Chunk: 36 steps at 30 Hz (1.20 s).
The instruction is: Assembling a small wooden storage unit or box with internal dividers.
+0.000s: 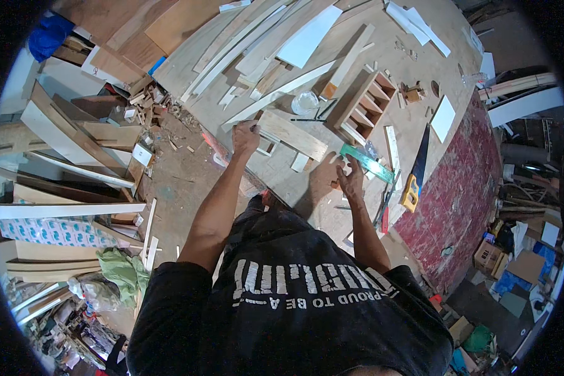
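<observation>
My left hand (pixel 245 136) is closed beside the left end of a pale wooden board (pixel 292 135) lying on the worktable. What its fingers hold, if anything, is hidden. A small white frame-like piece (pixel 268 148) sits just by that hand, partly under the board. My right hand (pixel 351 179) has its thumb and fingers apart, close to the near edge of a green straight tool (pixel 366 163), perhaps a level or ruler. Beyond it stands a wooden box with several slots (pixel 368 108). A handsaw with a yellow handle (pixel 412 191) lies to the right.
Long wood strips and white panels (pixel 310 36) cover the table's far side. A clear round container (pixel 305 102) stands behind the board. A red-handled tool (pixel 385 219) lies near the right forearm. Offcuts (pixel 147 106) and stacked boards (pixel 75 210) crowd the left floor.
</observation>
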Each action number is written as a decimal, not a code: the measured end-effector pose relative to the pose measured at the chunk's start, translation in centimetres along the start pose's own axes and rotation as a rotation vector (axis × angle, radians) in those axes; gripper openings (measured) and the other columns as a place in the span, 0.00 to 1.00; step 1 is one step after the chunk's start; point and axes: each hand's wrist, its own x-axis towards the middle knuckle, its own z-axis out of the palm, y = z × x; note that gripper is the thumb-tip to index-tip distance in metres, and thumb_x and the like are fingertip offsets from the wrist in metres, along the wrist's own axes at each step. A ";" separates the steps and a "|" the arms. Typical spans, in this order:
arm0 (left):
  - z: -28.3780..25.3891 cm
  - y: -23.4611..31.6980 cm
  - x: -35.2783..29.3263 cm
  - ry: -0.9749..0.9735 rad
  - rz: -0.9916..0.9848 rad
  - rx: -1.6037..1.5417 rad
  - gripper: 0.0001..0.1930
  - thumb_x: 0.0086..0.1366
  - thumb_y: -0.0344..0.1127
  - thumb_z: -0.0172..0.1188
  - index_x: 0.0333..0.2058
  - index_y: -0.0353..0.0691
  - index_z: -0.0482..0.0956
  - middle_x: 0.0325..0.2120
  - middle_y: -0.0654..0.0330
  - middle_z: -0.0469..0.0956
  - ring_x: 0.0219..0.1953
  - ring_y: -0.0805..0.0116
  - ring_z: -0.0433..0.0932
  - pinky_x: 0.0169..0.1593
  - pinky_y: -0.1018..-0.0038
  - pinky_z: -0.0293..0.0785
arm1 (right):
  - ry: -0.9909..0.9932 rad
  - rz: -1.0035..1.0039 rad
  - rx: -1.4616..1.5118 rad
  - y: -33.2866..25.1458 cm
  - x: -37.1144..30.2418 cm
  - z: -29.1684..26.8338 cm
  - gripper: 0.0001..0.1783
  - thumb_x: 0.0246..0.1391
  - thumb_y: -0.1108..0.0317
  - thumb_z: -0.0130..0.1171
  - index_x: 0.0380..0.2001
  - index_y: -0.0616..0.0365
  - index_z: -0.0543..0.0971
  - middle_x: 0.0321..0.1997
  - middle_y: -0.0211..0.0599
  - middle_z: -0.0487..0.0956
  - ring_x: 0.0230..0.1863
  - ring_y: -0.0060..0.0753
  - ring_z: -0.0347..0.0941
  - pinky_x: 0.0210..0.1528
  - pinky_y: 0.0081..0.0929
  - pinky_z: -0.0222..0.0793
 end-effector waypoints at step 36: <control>-0.9 -0.3 -0.2 -0.077 -0.062 -0.115 0.12 0.59 0.31 0.61 0.41 0.43 0.86 0.42 0.49 0.82 0.48 0.51 0.78 0.56 0.63 0.72 | -0.322 -0.440 -0.376 -12.8 8.5 13.6 0.35 0.48 0.66 0.65 0.61 0.46 0.69 0.63 0.44 0.67 0.65 0.52 0.63 0.60 0.59 0.57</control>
